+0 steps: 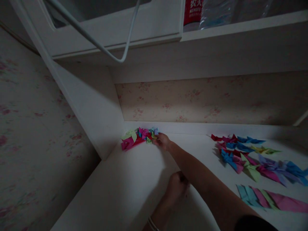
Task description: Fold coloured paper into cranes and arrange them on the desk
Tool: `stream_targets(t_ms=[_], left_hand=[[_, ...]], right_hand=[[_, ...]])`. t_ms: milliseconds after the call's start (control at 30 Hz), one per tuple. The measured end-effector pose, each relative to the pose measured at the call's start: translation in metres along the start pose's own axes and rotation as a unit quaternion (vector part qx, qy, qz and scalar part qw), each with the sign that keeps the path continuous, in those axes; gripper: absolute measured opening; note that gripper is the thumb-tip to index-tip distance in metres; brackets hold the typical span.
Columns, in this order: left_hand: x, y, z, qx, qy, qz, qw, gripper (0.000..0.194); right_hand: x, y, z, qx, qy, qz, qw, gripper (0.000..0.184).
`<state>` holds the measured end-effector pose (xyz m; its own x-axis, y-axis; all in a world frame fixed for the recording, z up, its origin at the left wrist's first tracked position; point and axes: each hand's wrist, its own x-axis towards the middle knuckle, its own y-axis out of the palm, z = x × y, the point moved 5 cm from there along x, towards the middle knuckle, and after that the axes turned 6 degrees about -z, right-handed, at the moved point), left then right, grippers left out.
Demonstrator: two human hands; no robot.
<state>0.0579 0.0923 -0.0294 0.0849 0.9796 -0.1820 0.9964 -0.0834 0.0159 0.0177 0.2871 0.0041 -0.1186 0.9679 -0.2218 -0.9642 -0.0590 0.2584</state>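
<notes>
My right hand (pixel 162 141) reaches far over the white desk to a small heap of colourful origami pieces (pixel 141 134) in the back left corner. Its fingers are pinched together at the heap's right edge, on an origami piece whose shape is mostly hidden. The heap mixes pink, red, pale green and blue folded paper. Nearer to me, my left hand (pixel 175 187), with a bracelet (pixel 152 223) at the wrist, is curled closed beside the right forearm. What its fingers hold, if anything, is hidden.
More origami pieces (pixel 245 157) lie in rows at the right. In front of them is an overlapping row of flat folded papers (pixel 271 199). A cabinet (pixel 156 29) overhangs the desk (pixel 115 192), with a white bent tube (pixel 103 48) hanging before it. Flowered wallpaper (pixel 24 144) covers the left wall.
</notes>
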Motion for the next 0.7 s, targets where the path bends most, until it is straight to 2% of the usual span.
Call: stream_targets(t_ms=[133, 333, 533, 700], left_hand=[[0.001, 0.0, 0.0, 0.007, 0.015, 0.001, 1.0, 0.024], [0.002, 0.0, -0.002, 0.023, 0.033, 0.021, 0.999, 0.02], [0.0, -0.001, -0.004, 0.029, 0.032, 0.019, 0.999, 0.021], [-0.001, -0.003, -0.007, 0.01, 0.013, 0.005, 1.0, 0.02]], right_hand=[[0.007, 0.002, -0.004, -0.002, 0.037, -0.037, 0.999, 0.033], [0.016, 0.003, -0.006, -0.017, 0.049, -0.05, 0.997, 0.028], [0.014, -0.007, 0.006, -0.009, 0.005, -0.06, 0.998, 0.023], [-0.013, -0.036, 0.019, 0.008, -0.064, -0.075, 0.995, 0.012]])
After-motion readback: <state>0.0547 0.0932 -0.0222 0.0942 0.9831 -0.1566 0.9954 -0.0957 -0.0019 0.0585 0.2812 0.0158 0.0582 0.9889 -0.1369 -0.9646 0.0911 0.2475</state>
